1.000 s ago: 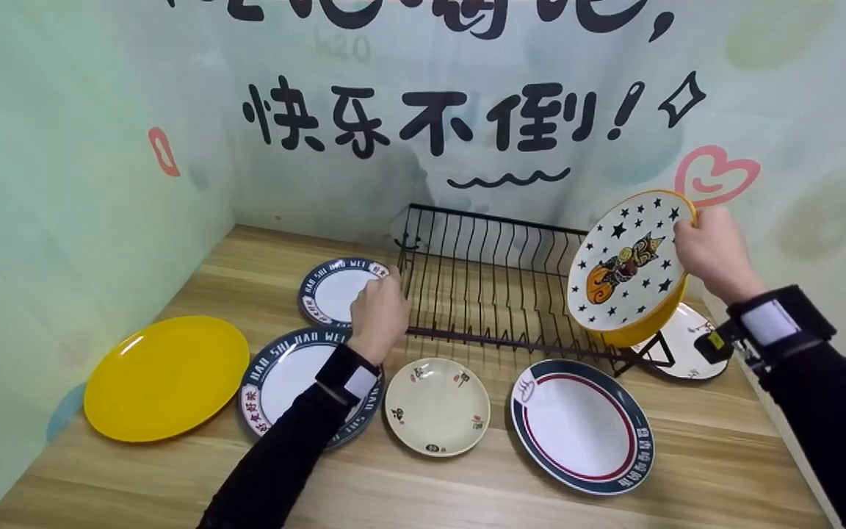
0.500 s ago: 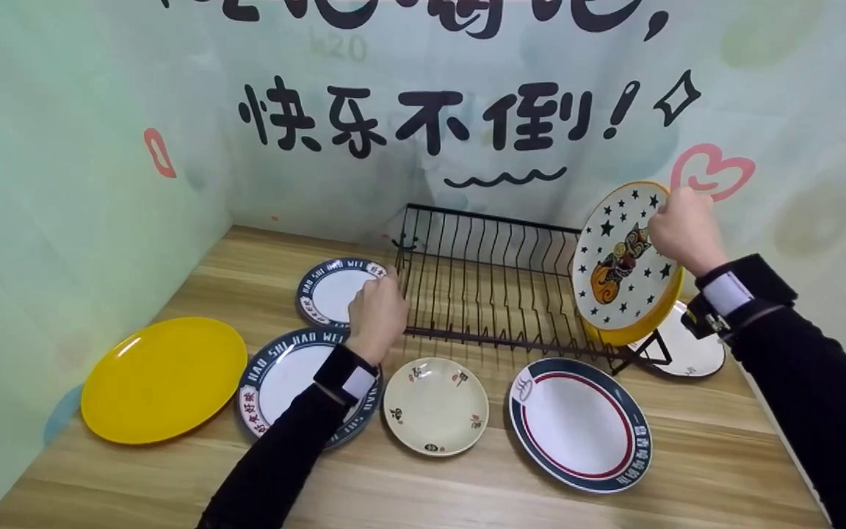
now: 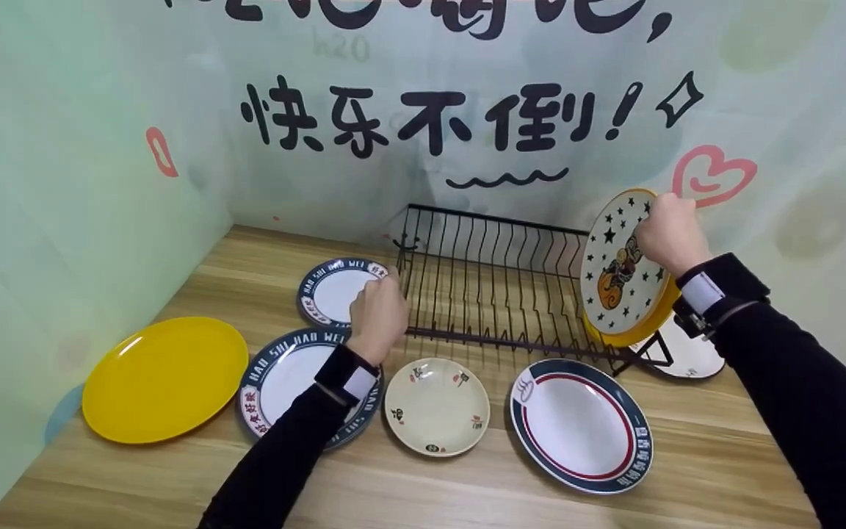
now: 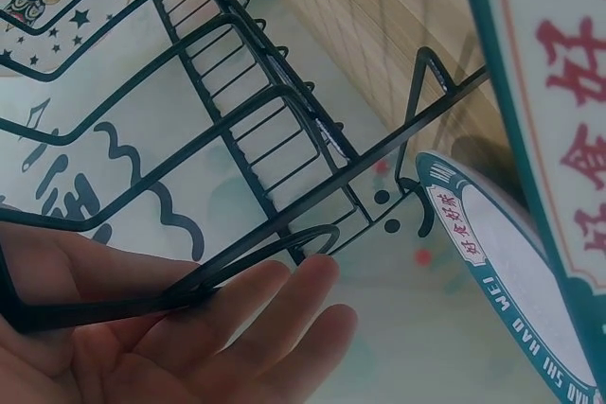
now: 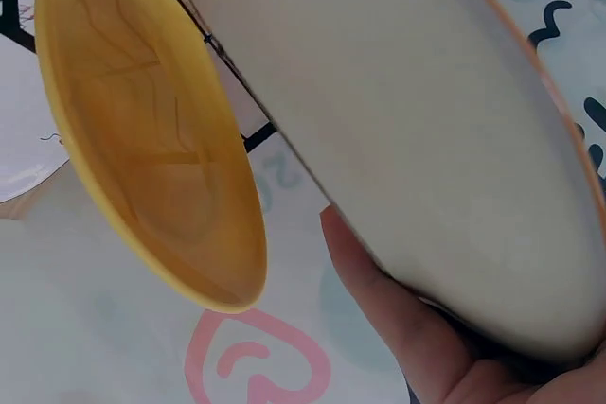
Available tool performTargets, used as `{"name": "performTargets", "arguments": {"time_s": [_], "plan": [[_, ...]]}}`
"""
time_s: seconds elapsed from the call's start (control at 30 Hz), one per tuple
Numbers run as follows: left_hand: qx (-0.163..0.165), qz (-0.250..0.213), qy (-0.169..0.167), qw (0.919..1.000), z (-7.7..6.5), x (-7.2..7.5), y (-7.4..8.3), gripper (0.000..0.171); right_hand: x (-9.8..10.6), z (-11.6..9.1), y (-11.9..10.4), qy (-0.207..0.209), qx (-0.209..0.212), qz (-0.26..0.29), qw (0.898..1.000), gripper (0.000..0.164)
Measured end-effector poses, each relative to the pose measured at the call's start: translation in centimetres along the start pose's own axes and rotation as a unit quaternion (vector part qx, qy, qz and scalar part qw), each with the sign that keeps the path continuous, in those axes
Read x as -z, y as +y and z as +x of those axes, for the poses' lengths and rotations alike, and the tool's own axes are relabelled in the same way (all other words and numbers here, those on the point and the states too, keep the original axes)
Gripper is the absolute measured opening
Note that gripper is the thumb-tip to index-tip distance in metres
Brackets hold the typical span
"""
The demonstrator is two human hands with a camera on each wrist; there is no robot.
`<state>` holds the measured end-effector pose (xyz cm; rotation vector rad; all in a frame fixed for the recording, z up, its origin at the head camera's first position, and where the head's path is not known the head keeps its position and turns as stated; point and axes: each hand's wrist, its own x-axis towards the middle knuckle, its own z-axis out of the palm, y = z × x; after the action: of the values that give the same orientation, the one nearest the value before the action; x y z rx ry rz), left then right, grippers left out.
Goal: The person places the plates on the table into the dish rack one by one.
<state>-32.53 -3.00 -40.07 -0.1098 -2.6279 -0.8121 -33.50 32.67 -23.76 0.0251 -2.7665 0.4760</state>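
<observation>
Dishes (image 3: 610, 253): eight, one in right hand (image 3: 671, 234); rack (image 3: 496, 342): one

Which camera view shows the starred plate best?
The head view: the starred plate shows most of its printed face there. The left wrist view shows a cropped part; the right wrist, only its plain back.

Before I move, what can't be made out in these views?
Head: most of the yellow dish, hidden behind the cat plate.
Head: part of the larger HAO SHI HAO WEI plate, covered by the left arm.
Head: top line of wall lettering, cut off by the upper edge.
Right wrist: cat plate's end opposite the fingers, cut off by the top edge.
</observation>
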Motion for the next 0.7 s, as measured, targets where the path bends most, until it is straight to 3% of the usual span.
{"name": "performTargets", "arguments": {"time_s": [0.3,0.7], "plan": [[0.001,-0.005,-0.002,1.0,-0.1,0.1,-0.1,0.035,-1.4,-0.4,0.6,0.005,0.017,-0.012,1.0,0.024],[0.008,-0.005,-0.013,0.9999,0.0,0.2,0.1,0.046,-3.0,-0.6,1.5,-0.013,0.016,-0.023,1.0,0.03]]}}
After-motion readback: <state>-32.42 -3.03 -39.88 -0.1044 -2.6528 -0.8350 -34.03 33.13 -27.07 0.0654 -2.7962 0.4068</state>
